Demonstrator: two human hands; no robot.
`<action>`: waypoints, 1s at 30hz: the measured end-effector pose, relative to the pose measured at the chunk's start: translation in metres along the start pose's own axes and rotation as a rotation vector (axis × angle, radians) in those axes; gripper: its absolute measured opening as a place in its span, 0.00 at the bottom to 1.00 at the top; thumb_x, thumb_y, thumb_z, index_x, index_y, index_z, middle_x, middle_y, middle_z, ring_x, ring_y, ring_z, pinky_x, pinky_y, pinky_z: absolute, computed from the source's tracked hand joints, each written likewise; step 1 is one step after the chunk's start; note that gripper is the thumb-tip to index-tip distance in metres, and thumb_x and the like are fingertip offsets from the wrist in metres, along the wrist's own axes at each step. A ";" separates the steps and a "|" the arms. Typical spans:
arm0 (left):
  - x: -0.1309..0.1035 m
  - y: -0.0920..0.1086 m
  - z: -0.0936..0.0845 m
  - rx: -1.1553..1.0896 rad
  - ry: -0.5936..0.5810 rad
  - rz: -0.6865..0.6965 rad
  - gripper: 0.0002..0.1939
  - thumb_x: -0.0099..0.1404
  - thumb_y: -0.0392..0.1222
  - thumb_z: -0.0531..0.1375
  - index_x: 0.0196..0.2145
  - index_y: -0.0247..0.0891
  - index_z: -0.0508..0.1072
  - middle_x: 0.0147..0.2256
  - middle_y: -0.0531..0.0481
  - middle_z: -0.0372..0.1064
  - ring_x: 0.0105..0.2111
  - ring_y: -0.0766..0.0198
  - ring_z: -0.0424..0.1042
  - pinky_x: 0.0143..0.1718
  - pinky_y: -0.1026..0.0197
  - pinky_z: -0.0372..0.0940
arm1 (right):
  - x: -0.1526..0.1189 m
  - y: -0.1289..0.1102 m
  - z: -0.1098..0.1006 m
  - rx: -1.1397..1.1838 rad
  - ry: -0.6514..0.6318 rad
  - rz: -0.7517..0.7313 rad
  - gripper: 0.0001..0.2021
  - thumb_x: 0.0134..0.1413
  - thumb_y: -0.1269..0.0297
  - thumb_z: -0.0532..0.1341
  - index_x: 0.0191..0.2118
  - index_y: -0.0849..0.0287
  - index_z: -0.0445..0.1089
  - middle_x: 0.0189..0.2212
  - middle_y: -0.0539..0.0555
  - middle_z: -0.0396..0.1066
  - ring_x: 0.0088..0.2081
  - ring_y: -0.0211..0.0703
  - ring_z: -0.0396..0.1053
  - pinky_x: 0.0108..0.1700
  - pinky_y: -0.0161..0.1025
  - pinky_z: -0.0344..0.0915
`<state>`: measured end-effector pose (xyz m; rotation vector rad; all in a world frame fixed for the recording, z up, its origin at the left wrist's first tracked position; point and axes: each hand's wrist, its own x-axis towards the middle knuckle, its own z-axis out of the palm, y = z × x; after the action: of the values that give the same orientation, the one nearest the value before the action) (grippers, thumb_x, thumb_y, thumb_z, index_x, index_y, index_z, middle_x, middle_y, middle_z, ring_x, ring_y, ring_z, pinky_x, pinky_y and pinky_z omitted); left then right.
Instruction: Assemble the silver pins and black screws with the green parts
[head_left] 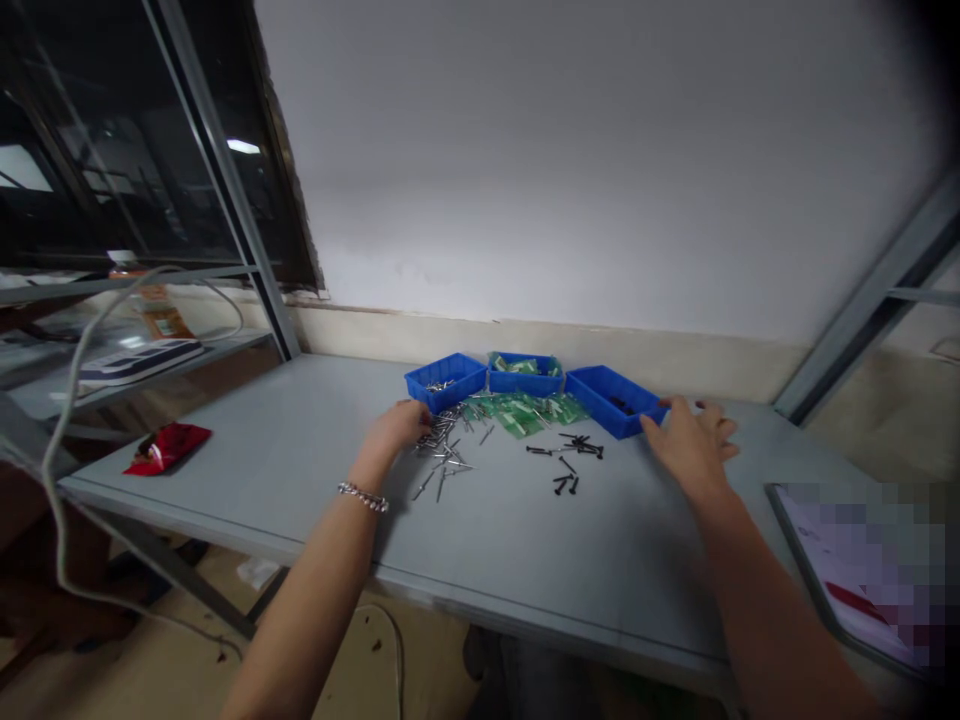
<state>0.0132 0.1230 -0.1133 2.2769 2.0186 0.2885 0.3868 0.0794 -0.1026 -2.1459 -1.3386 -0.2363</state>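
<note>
Pins (pixel 448 457) and screws (pixel 587 449) lie outside part-filled boxes (pixel 525 384) at twelve o'clock, left hand (pixel 405 427) grip unclear, right hand (pixel 694 446) wide.

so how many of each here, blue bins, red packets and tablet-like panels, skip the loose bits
Blue bins: 3
Red packet: 1
Tablet-like panel: 1
Total: 5
</note>
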 end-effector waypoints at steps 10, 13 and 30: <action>-0.009 0.021 -0.016 -0.280 0.184 0.148 0.04 0.53 0.40 0.59 0.25 0.38 0.72 0.25 0.51 0.70 0.27 0.65 0.67 0.32 0.65 0.60 | -0.023 -0.042 0.015 0.235 -0.027 -0.550 0.10 0.52 0.63 0.54 0.39 0.59 0.68 0.43 0.64 0.59 0.45 0.58 0.57 0.40 0.54 0.59; -0.014 0.049 -0.013 -0.411 0.254 0.318 0.05 0.56 0.39 0.58 0.28 0.36 0.72 0.26 0.51 0.70 0.26 0.67 0.65 0.30 0.66 0.59 | -0.041 -0.059 0.024 0.435 -0.214 -0.770 0.09 0.54 0.65 0.53 0.38 0.57 0.67 0.38 0.59 0.62 0.43 0.50 0.61 0.44 0.48 0.60; -0.027 0.093 0.011 -0.597 0.190 0.541 0.12 0.56 0.45 0.59 0.34 0.34 0.71 0.30 0.49 0.68 0.24 0.69 0.61 0.28 0.65 0.57 | -0.068 -0.073 0.024 0.715 -0.301 -0.843 0.10 0.57 0.65 0.49 0.30 0.58 0.66 0.28 0.53 0.63 0.33 0.42 0.63 0.34 0.38 0.61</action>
<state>0.1031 0.0853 -0.1091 2.3702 1.0951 1.0163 0.2873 0.0648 -0.1231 -0.9798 -2.0525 0.2323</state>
